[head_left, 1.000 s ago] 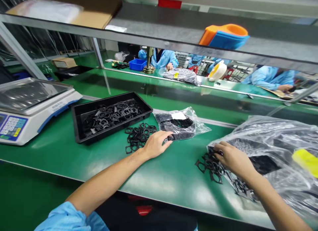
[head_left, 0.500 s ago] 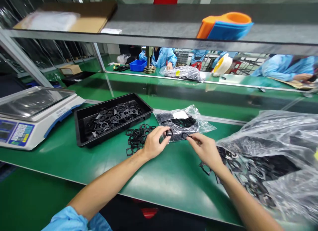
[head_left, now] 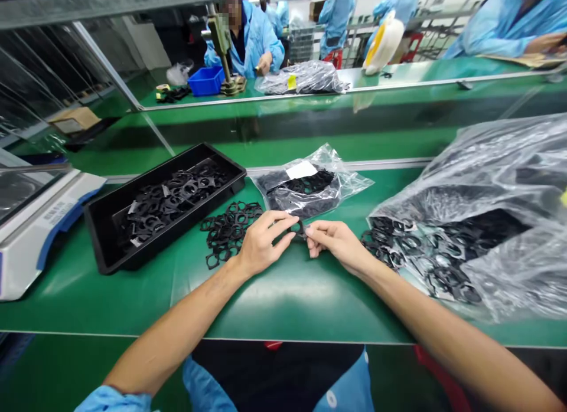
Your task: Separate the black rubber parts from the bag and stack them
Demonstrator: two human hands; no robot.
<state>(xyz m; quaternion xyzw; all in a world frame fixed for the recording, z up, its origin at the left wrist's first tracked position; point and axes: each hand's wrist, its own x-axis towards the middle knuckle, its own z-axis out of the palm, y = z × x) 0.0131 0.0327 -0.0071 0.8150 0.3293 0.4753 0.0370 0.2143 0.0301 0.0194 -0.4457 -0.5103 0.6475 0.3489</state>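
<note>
My left hand (head_left: pixel 261 244) and my right hand (head_left: pixel 334 242) meet over the green bench top (head_left: pixel 287 294), fingertips pinched together on a small black plastic ring part (head_left: pixel 297 228). Just left of my left hand lies a loose pile of black ring parts (head_left: pixel 228 230). Behind both hands rests a small clear bag of black parts (head_left: pixel 308 187) with a white label. To the right of my right hand, more black parts (head_left: pixel 398 252) spill from a big clear plastic bag (head_left: pixel 496 211).
A black tray (head_left: pixel 110 258) holding several black parts sits at the left, with a white and blue weighing scale (head_left: pixel 31 223) beyond it. Across a conveyor strip, people in blue coats work at another bench with a blue bin (head_left: pixel 206 81) and a bagged heap (head_left: pixel 301 78).
My right hand left the spilled parts at the big bag and came left to meet my left hand; both now pinch one part. The view tilted down, losing the upper shelf.
</note>
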